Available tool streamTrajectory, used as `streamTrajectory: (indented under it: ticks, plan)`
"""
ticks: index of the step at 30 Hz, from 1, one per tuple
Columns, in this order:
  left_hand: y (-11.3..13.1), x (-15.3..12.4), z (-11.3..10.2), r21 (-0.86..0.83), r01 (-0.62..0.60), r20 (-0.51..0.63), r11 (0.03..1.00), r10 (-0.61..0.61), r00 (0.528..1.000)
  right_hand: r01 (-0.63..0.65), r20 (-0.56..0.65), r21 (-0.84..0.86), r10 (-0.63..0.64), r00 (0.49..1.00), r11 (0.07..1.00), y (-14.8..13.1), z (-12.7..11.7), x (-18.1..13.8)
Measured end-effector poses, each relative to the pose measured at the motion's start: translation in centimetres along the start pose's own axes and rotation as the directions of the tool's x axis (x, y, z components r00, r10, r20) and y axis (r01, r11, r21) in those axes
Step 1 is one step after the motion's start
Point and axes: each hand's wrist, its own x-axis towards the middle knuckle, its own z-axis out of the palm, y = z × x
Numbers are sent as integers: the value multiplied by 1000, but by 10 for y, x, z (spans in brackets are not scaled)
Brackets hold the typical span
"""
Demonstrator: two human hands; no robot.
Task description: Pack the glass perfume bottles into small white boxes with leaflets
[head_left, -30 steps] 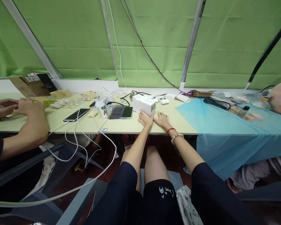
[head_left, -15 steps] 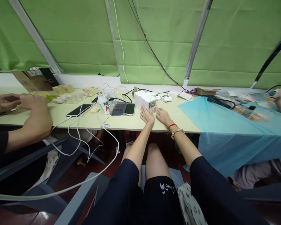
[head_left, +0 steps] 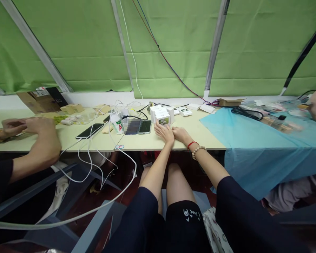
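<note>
Two bare hands lie flat near the front edge of the pale yellow-green surface (head_left: 147, 142), side by side and just behind a small white cardboard box with a green picture on its face (head_left: 163, 118). Far left, another person's hands (head_left: 28, 124) work over the same surface beside brown cardboard boxes (head_left: 39, 100). Moving right come a dark phone lying flat (head_left: 89, 130), white charging cables (head_left: 94, 154) that spill over the front edge, a white bottle with a red and green label (head_left: 117, 124), and a second dark phone (head_left: 144, 127). The left hand (head_left: 164, 131) rests with fingers spread and released, their tips touching or all but touching the box's near face. The right hand (head_left: 181, 133) lies just beside it, also relaxed and holding nothing, with a red cord and a wooden bead bracelet (head_left: 198, 151) at the wrist.

The box looks light and stiff but easily dented; its two opposite side walls seem the best hold. A blue sheet (head_left: 252, 140) covers the right end.

The box's print is too small to read, one patch beside the bottle is blurred, and the clutter on the blue sheet is hard to make out.
</note>
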Motion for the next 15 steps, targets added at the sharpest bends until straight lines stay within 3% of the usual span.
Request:
streamTrajectory:
  ticks: [2, 4, 6, 8, 10, 15]
  plan:
    - [-1, 0, 1, -27, -14, -8, 1000, 14, 1000, -83, -48, 16, 83, 995, 996, 0, 1, -1]
    - [-4, 1, 2, -33, 91, 28, 995, -90, 996, -196, -100, 42, 199, 975, 980, 3, 5, -3]
    - [-7, 4, 3, -22, 212, 87, 977, -210, 974, -330, -140, 108, 343, 929, 938, 6, 9, -4]
    - [-8, 6, 3, -25, 259, 118, 965, -255, 960, -423, -155, 188, 452, 878, 886, 9, 12, -5]
    - [-9, 7, 2, -51, 249, 114, 967, -242, 963, -453, -157, 241, 495, 855, 859, 11, 15, -5]
    - [-9, 6, 2, -122, 241, 86, 963, -231, 969, -449, -166, 254, 496, 852, 857, 11, 16, -4]
